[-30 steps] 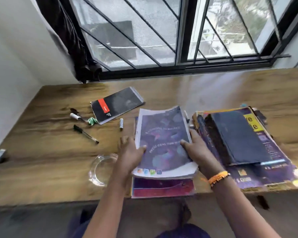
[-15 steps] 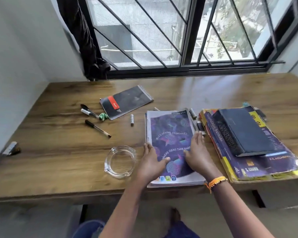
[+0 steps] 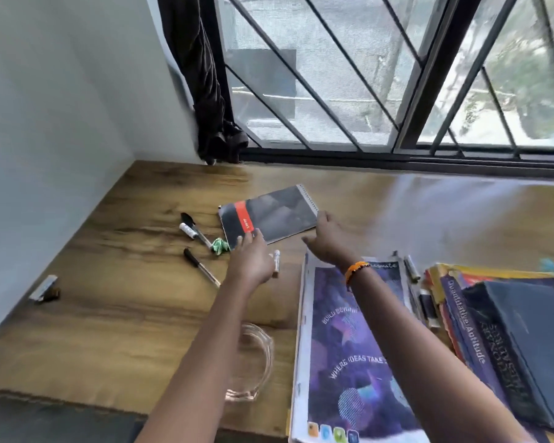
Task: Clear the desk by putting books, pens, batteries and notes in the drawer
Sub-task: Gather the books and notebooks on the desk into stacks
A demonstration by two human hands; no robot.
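A grey spiral notepad (image 3: 279, 214) with a red band lies at the middle of the wooden desk (image 3: 115, 314). Both arms stretch toward it. My left hand (image 3: 253, 259) has its fingertips at the pad's near left corner, fingers straight. At the pad's right corner my right hand (image 3: 328, 239) is spread wide, an orange band on its wrist. A purple notebook (image 3: 349, 346) lies under my right forearm. To the right is a stack of books (image 3: 499, 327) topped by a dark one. Pens (image 3: 202, 268) and a small battery (image 3: 276, 259) lie left of the pad.
A glass ashtray (image 3: 256, 362) sits near the front edge under my left forearm. A crumpled green paper (image 3: 220, 245) lies beside the pens, and a small clip-like object (image 3: 44, 289) sits at the far left. A barred window (image 3: 365, 75) and dark curtain (image 3: 205, 78) stand behind the desk.
Both hands left the purple notebook and reached forward to the grey spiral notepad. The view swung left and closer to the desk.
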